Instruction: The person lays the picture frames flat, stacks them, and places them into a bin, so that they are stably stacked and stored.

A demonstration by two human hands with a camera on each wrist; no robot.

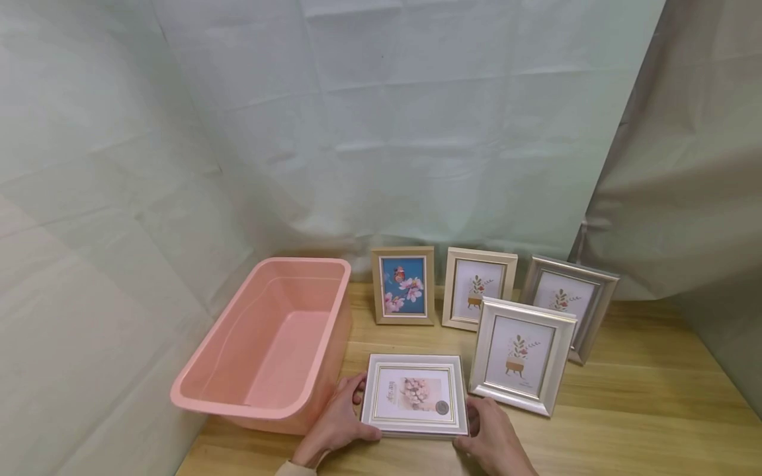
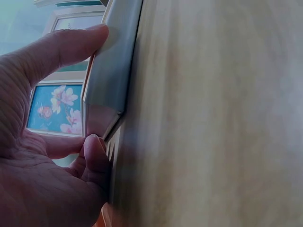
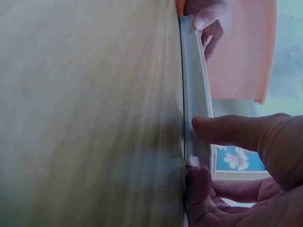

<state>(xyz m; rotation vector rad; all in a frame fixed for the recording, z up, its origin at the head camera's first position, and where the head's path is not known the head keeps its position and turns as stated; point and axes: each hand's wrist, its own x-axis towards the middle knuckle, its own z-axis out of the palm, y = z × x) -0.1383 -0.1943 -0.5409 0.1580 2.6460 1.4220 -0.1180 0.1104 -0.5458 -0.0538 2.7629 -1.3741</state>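
Observation:
A white picture frame (image 1: 415, 395) with gold inner trim and a pink flower print lies face up, low over the wooden table, its picture turned sideways. My left hand (image 1: 341, 416) grips its left end, thumb on the near side and fingers curled at the corner. At the opposite end my right hand (image 1: 493, 437) holds it the same way. In the left wrist view the thumb presses the side of the white frame (image 2: 111, 61), close over the tabletop. The right wrist view shows the other thumb on that frame's edge (image 3: 191, 85), fingertips at its corner.
Left of the hands stands a pink plastic basin (image 1: 303, 330). Behind are upright frames: a tan one (image 1: 403, 317) with a blue flower picture, a cream one (image 1: 452, 291) and a grey-silver one (image 1: 601, 311). A silver-white frame (image 1: 524, 396) stands nearer, by the right hand. Pale cloth (image 1: 387, 165) hangs behind.

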